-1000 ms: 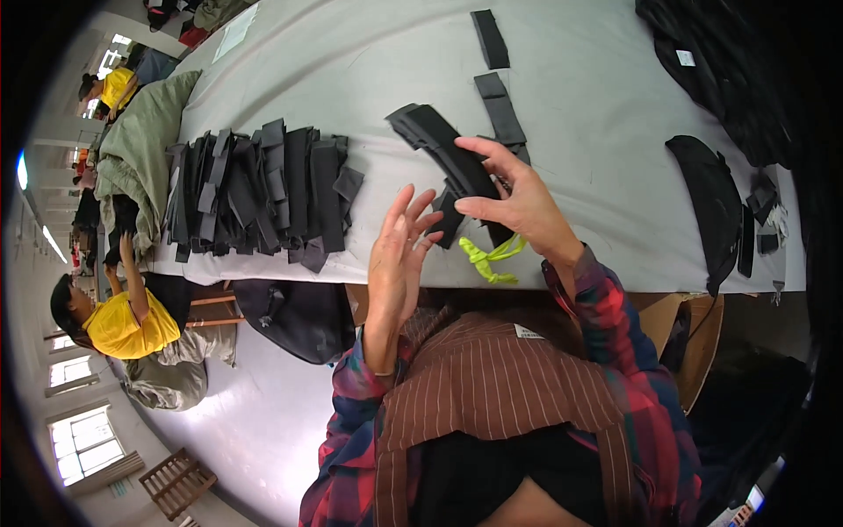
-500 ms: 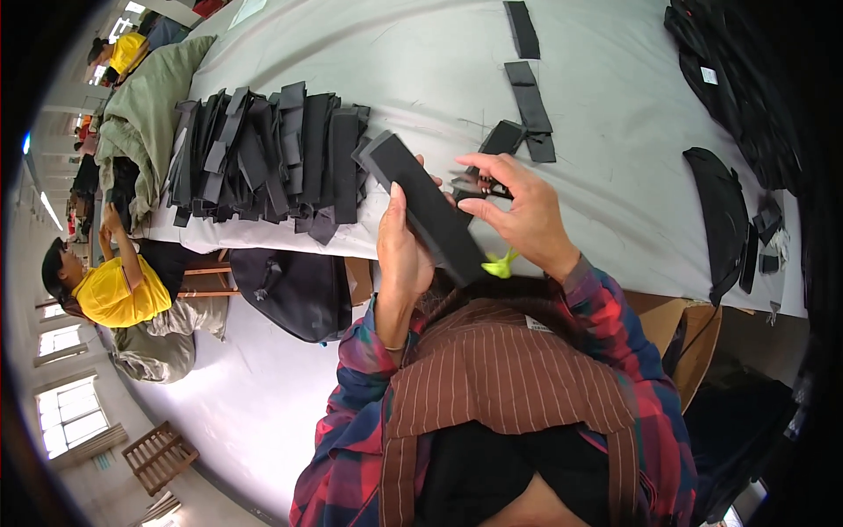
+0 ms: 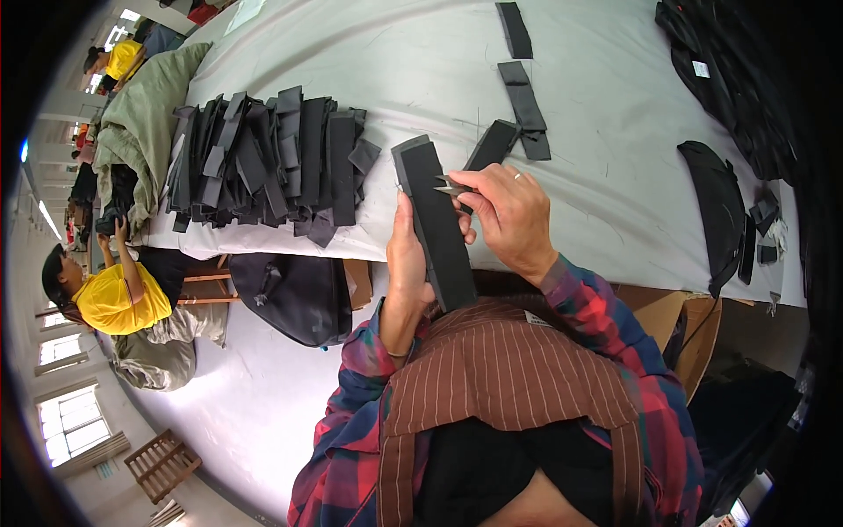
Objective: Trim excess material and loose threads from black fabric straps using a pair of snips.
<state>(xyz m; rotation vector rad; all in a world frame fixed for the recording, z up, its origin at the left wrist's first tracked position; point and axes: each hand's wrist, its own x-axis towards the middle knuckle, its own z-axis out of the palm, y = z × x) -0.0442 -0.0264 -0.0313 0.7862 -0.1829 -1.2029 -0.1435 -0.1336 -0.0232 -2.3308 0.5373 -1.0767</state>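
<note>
Head view: the left hand [image 3: 408, 263] grips a long black rectangular fabric strip [image 3: 434, 221] upright at the grey table's [image 3: 421, 70] near edge. The right hand [image 3: 509, 215], fingers clenched, pinches small metal snips [image 3: 450, 186] against it. Stacked black fabric pieces [image 3: 272, 162] lie left.

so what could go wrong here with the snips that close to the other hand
The small metal snips in the right hand point toward the left hand's fingertips on the long black padded piece; a slip might nick them. Held in the air off the grey table, the piece could twist and get cut.
</note>
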